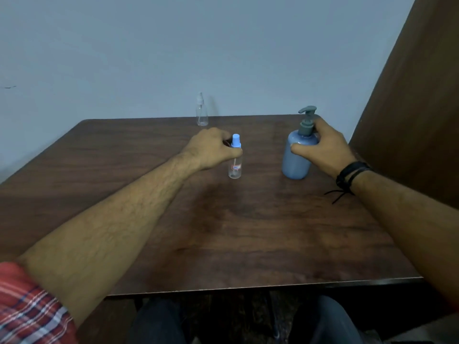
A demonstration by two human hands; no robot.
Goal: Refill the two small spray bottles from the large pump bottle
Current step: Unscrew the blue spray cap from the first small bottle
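Three bottles stand on a dark wooden desk [223,232], seen from the head camera. Landmark: a large blue-grey plastic pump bottle [296,155]. The right hand [323,147] clasps its shoulder and neck. To its left, the left hand [211,150] grips a small clear spray bottle with a blue cap [235,160], probably light and easily tipped; holding its body seems safest. Farther back-left stands a clear, clear-capped spray bottle [201,111], untouched.

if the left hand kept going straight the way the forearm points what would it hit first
The left hand already grips the blue-capped spray bottle, so that comes first. Beyond it the line runs up and right over bare table toward the wall, passing left of the pump bottle, though depth is hard to judge.
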